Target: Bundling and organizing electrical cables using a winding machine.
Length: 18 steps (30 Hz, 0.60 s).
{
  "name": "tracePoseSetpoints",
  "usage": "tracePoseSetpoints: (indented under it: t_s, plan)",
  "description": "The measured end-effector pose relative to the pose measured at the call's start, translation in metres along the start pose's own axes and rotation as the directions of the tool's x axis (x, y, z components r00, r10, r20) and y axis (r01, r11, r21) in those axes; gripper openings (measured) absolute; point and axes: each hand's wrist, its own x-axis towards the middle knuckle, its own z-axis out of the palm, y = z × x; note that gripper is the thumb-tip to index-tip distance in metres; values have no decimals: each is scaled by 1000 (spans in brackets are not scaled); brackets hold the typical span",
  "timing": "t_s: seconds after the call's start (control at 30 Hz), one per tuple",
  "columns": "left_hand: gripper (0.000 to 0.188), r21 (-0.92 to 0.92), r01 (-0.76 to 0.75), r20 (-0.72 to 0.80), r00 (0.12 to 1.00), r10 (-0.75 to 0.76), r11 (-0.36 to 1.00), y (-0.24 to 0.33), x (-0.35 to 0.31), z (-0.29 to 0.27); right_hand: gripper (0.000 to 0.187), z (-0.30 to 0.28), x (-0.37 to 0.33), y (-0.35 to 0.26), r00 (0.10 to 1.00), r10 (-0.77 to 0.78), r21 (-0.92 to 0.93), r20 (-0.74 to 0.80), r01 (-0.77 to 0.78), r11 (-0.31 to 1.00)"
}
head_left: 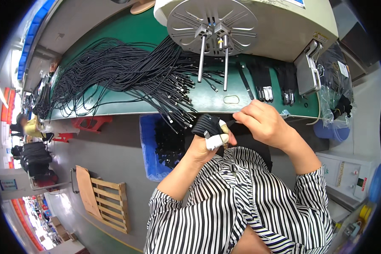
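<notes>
My left hand [203,149], with white covers on some of its fingertips, is closed around a coiled black cable [208,124]. A connector end of the cable stands out by the covered fingers. To the right of the coil, my right hand [263,123] is bare and pinches a thin black strap [231,122] that runs toward the coil. Its fingertips hide the strap's end. Both hands are held just in front of the table's near edge.
A heap of loose black cables [114,63] spreads over the green table [242,109]. A winding machine's slotted disc [211,25] carries two metal rods. Black straps [262,78] lie at right. Below stands a blue-lined bin [148,148]; a wooden pallet [110,203] is on the floor.
</notes>
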Motion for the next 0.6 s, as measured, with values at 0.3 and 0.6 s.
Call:
tracePoseSetpoints:
  t_s: [0.3, 0.6]
  plan:
    - [22, 118, 135, -32, 991, -132, 984, -9, -6, -10, 28, -30, -22, -3, 983, 156, -308, -92, -177, 935]
    - [33, 43, 244, 42, 968, -246, 969, -23, -6, 2, 72, -38, -7, -22, 974, 226, 245, 12, -222, 944]
